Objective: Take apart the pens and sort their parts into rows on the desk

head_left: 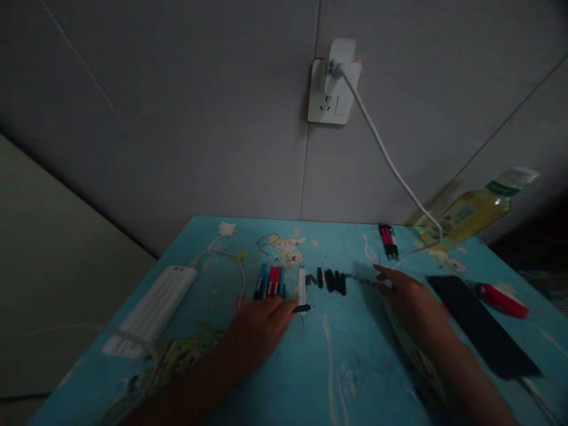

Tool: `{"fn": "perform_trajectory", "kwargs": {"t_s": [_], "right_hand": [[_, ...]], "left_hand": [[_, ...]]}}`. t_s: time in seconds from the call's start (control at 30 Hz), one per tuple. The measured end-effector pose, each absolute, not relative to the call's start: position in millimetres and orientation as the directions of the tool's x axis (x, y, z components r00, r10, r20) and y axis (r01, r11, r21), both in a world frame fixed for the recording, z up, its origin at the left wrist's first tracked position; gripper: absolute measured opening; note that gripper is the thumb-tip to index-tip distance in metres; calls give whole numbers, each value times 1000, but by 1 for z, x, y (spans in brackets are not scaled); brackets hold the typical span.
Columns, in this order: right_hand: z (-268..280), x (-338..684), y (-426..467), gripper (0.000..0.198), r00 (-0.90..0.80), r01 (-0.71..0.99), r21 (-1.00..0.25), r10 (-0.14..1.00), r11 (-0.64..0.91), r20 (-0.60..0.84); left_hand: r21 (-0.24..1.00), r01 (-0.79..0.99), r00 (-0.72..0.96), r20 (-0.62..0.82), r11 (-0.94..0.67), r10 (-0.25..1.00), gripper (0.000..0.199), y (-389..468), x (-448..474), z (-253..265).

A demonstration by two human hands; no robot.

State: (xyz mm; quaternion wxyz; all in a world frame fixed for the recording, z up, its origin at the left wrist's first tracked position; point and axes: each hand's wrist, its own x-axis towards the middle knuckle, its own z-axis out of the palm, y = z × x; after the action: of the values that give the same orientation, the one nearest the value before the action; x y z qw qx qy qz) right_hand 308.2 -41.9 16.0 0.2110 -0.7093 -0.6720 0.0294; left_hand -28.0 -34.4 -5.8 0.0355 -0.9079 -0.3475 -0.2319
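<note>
My left hand [261, 324] is closed around a small pen part whose black tip [304, 308] sticks out to the right. Just beyond it lie blue and red pen barrels [271, 281] in a row. White pen refills [302, 284] are lined up beside them, partly under the black tip. Further right are several short black pen grips [336, 281] and a line of tiny dark pieces [360, 279], too small to name surely. Over the right end of that line, my right hand [402, 291] has its index finger and thumb apart, with nothing visible between them.
Red-and-black pens [389, 241] lie at the back right by a tilted bottle of yellow liquid [477, 212]. A black flat slab [483, 325] and a red object [502, 300] are right of my arm. A white power strip [151, 310] lies left; a charger cable [384, 148] hangs from the wall.
</note>
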Motion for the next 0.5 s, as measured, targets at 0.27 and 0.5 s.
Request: {"fn": "perform_trajectory", "kwargs": {"t_s": [0.27,0.5], "right_hand": [[23,208,-74,28,-333,569,-737,922,364,198],[7,201,-78,50,-390,559,-821,911,117,-135]], "left_hand": [[153,518,767,351,-841,537,24,-44,-23,-8],[114,510,800,300,-852,519,21,-47,-27,4]]}}
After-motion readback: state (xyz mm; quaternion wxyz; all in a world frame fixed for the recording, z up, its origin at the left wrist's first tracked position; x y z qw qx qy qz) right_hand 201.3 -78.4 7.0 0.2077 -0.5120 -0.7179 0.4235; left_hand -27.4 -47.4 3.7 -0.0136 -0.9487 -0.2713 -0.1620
